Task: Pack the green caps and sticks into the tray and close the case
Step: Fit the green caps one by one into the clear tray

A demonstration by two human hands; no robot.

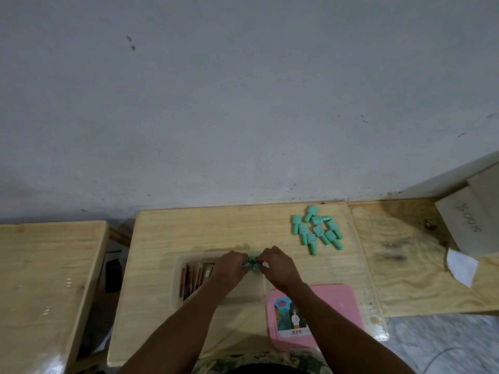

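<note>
Sticks [193,278] sit just left of the grip in the tray [176,292], both hands, left [229,267] and right [278,265], pinch green caps [253,261] together over it, loose pile [316,230] lies up-right, nearer the right hand, axes every which way.

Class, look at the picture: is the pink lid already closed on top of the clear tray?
No: the pink lid lies flat on the table beside the open tray, to its right.
</note>
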